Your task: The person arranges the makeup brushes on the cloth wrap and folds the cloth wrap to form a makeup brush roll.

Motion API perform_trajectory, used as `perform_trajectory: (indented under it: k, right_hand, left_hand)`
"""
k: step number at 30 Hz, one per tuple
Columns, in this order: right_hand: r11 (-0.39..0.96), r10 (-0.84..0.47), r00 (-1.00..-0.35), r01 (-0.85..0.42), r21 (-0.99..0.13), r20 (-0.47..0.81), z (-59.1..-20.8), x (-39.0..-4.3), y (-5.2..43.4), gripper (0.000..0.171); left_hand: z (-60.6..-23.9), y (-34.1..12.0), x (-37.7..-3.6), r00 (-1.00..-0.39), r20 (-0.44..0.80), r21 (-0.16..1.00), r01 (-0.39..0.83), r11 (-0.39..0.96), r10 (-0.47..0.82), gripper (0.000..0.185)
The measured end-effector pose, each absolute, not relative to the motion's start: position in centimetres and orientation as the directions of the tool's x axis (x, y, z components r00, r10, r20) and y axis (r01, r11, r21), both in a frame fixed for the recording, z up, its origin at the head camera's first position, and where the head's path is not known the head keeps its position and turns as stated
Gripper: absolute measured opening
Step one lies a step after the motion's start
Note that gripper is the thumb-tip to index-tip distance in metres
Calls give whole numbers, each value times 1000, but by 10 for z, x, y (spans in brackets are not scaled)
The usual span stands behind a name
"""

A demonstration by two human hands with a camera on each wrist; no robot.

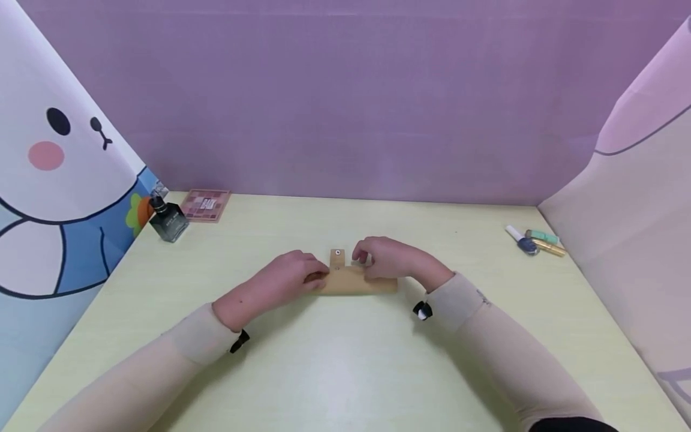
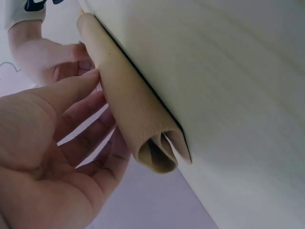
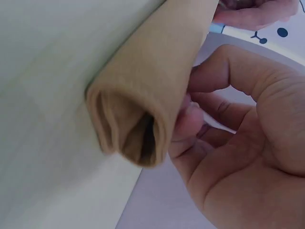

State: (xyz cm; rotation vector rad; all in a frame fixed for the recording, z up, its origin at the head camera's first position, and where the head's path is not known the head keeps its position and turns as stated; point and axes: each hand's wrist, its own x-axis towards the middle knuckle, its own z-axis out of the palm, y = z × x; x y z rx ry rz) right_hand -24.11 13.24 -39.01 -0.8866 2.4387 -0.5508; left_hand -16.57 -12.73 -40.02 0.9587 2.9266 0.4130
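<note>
A tan pouch (image 1: 353,283), rolled or folded into a flat tube, lies across the table in front of me. Its short tab (image 1: 337,258) with a metal snap sticks out from the far edge. At the pouch's left end my left hand (image 1: 286,275) holds it, thumb against the near side of that edge and fingers behind. Toward the other end, my right hand (image 1: 391,258) grips the far edge with curled fingers, close to the tab. Both wrist views show the layered open ends of the roll (image 2: 128,100), (image 3: 147,57). Some fingertips are hidden behind it.
At the back left stand a dark glass bottle (image 1: 170,223) and a pink checked flat case (image 1: 207,205). Off to the right lie a white-and-blue item (image 1: 522,241), a green tube (image 1: 540,236) and a gold tube (image 1: 549,247). Printed cloth walls border the table.
</note>
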Motion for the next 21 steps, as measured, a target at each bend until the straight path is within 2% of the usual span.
perform_trajectory:
  k: [13,21]
  right_hand:
    - [725,-621,-706,-352,-592,-341,-403,-249,115,53]
    - [669,-635,-712,-315,-673,-298,-407,-248,116,40]
  left_hand:
    - [-406,-124,-165,-814,36,232,571,787,580,30]
    - [-404,-123,-164,-831,25,225,546,807,556,35]
